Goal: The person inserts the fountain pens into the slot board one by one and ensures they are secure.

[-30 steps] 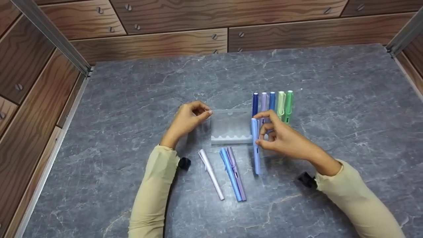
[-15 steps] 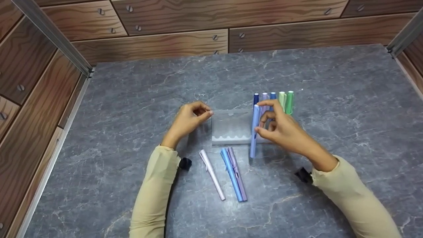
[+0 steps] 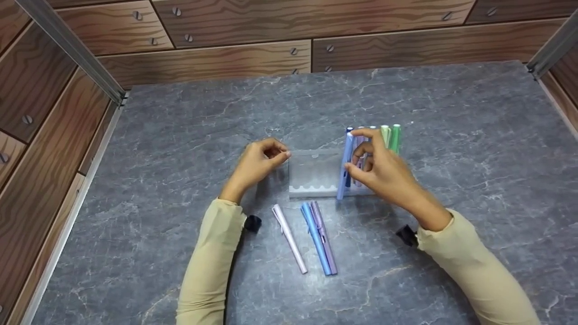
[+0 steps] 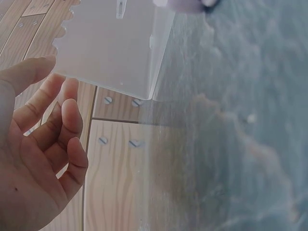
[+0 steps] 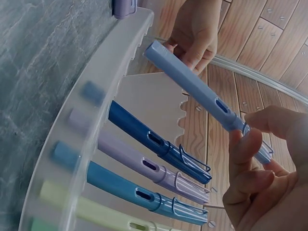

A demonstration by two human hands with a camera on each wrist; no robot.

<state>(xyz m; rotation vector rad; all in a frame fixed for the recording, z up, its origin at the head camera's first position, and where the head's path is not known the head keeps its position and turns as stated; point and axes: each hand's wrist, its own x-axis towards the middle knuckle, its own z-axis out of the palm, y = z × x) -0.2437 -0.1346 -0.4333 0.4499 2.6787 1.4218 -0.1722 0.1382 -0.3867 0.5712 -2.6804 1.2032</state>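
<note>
A clear plastic pen stand (image 3: 315,170) with a scalloped front rail sits mid-table. My left hand (image 3: 258,163) pinches its left side edge between thumb and forefinger. Pinched in my right hand (image 3: 388,174) is a light blue capped pen (image 5: 192,86), nearly upright, its lower end by the front rail. Just beyond it, the stand's right half holds a dark blue pen (image 5: 137,129), a lilac pen (image 5: 126,155), a blue pen (image 5: 118,184), a pale green pen (image 3: 384,135) and a green pen (image 3: 396,141). My right hand hides their lower parts in the head view.
In front of the stand lie a pale lilac pen (image 3: 290,239), a blue pen (image 3: 315,237) and a purple pen (image 3: 326,241), the latter two side by side. Wood-patterned panels (image 3: 244,58) border the grey marbled table (image 3: 180,122).
My right hand has carried the light blue pen away from me and slightly left, up to the stand's rail, its lower end swinging left. The left hand has stayed on the stand.
</note>
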